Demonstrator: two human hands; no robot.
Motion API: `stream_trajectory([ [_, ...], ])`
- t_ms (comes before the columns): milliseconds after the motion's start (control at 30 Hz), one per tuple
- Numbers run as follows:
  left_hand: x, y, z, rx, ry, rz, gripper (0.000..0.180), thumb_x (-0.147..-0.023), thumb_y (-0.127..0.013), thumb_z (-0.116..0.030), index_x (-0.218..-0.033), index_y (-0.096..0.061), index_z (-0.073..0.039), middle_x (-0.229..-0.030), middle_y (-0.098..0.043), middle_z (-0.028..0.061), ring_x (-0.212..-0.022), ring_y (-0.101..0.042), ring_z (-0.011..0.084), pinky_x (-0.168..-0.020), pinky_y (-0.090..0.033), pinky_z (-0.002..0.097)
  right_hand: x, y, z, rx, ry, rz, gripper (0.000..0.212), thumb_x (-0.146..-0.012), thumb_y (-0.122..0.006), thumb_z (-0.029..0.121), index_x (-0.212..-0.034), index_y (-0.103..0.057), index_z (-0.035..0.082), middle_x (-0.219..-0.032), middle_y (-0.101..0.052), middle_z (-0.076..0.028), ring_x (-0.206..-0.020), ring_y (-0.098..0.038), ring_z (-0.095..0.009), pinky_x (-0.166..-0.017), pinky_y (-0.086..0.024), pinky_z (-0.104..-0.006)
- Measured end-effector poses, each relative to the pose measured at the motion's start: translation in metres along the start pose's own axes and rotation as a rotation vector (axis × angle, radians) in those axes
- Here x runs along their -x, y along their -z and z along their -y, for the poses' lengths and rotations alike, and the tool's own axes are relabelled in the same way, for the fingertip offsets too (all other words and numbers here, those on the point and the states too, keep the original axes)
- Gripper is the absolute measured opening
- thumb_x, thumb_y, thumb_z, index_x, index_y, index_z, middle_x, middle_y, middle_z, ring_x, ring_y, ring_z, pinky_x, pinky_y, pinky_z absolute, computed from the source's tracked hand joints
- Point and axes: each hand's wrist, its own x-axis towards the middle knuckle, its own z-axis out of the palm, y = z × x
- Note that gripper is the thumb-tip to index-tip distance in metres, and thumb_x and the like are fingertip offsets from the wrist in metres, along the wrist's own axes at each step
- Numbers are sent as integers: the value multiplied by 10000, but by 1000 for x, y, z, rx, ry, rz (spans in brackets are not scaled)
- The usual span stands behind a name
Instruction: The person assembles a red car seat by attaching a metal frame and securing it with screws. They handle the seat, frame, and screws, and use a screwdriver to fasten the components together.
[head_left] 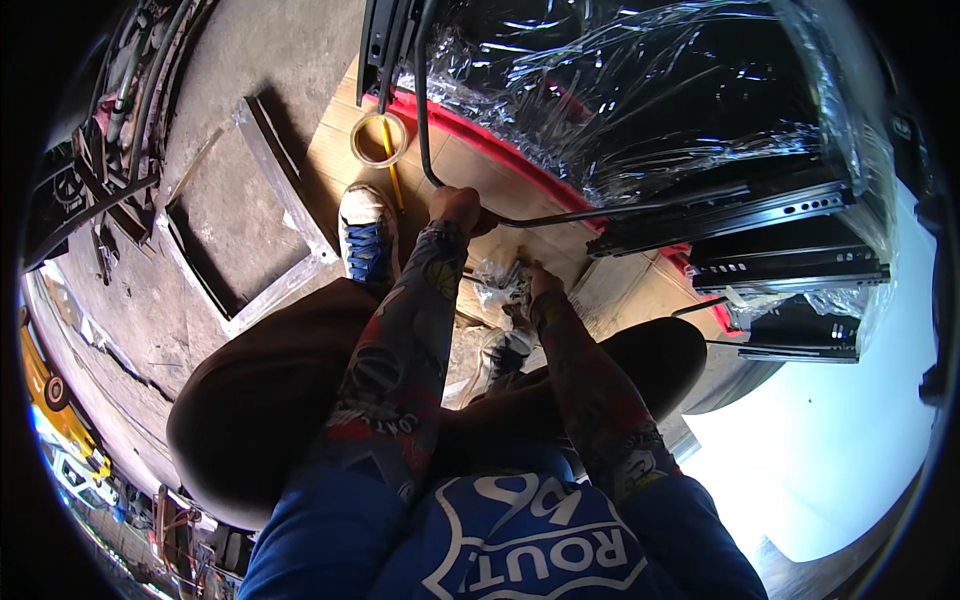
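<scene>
My left hand (458,208) is wrapped around a thin black bent metal bar (427,120), close to its corner. The bar joins a large black piece (640,90) wrapped in shiny clear plastic film, with black slotted metal rails (735,215) along its near side. Lower and to the right, my right hand (543,283) is closed beside a crumpled wad of clear plastic (498,282). What its fingers hold is too small and dark to make out. Under both hands lies a cardboard sheet (480,160), with a red strip (500,148) along the wrapped piece.
A roll of tape (378,138) and a yellow pencil-like stick (394,178) lie by my left shoe (367,235). Further left, a metal frame (285,180) rests on the concrete floor. Metal scrap (120,150) is piled at the far left. A white panel (820,450) stands at the right.
</scene>
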Motion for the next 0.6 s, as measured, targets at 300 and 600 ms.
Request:
stream_trajectory([
  [300,15,3,1,40,-27,41,252,-853,-502,-107,-793,-667,74,-670,-663,208,-529,-665,305,-469,-533,385,-36,7,-9,31,469,46,226,-841,-582,270,-776,-631,59,-706,-585,-96,-608,-563,-251,-540,-457,-443],
  [600,-30,-5,25,-1045,-406,8,180,-787,-752,-251,-882,-797,-105,-891,-753,138,-876,-734,304,-748,-590,408,91,68,22,-673,683,1296,175,-936,-552,282,-956,-597,114,-940,-618,-113,-811,-596,-248,-668,-478,-390],
])
